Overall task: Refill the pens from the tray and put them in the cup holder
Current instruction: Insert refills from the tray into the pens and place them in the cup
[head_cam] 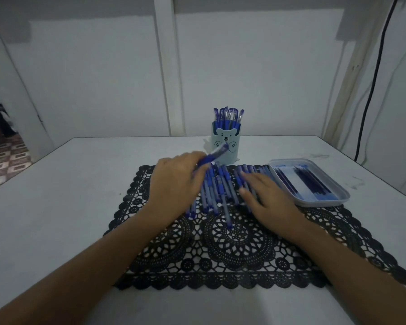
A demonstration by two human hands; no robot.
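Several blue pens (217, 191) lie side by side on a black lace mat (239, 245). My left hand (174, 184) grips one blue pen (215, 154), blurred, its tip pointing up and right toward the cup holder. My right hand (265, 195) rests flat on the right part of the pen row, fingers spread, holding nothing. The pale blue cup holder (225, 143) with a bear face stands behind the mat and holds several capped blue pens. A pale tray (314, 200) at the right holds several dark refills (311, 182).
The white table (56, 195) reaches a wall at the back. A black cable (373, 85) hangs down at the far right. A doorway with patterned floor (2, 160) opens on the left.
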